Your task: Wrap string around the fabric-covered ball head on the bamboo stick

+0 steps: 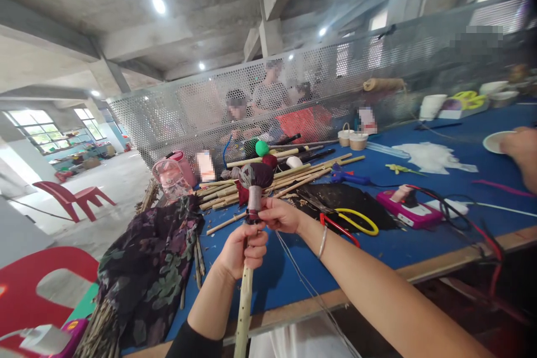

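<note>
Your left hand (244, 247) clamps the wooden stick (242, 316), long axis running away from you. Your right hand (280, 215) pinches its wrapped neck (254, 200), farther up.

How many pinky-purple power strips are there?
2. One strip is on the table, at the right; the other strip is at the bottom left, beside the twigs. More may be hidden.

Got left hand (240, 250) curled in a snug grip and right hand (282, 216) in a fingertip pinch just above, with both forearms (369, 271) stretched forward.
</note>
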